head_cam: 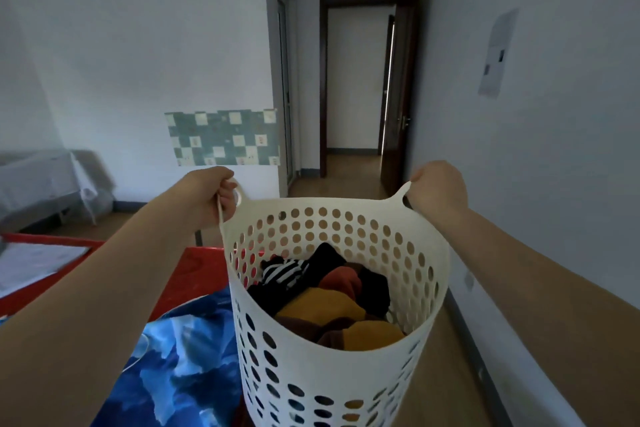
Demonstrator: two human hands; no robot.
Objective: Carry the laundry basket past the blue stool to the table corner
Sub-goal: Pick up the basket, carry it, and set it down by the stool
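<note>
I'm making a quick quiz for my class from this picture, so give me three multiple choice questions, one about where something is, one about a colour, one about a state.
1. Where is the red table relative to the laundry basket?
A. to its left
B. to its right
C. behind the door

2. What colour is the basket?
A. blue
B. cream white
C. green

3. What is the state of the dark door?
A. shut
B. off its hinges
C. open

Answers: 1 A, the red edge shows left of the basket wall. 2 B, its perforated wall is cream white. 3 C, the doorway beside it shows floor beyond.
</note>
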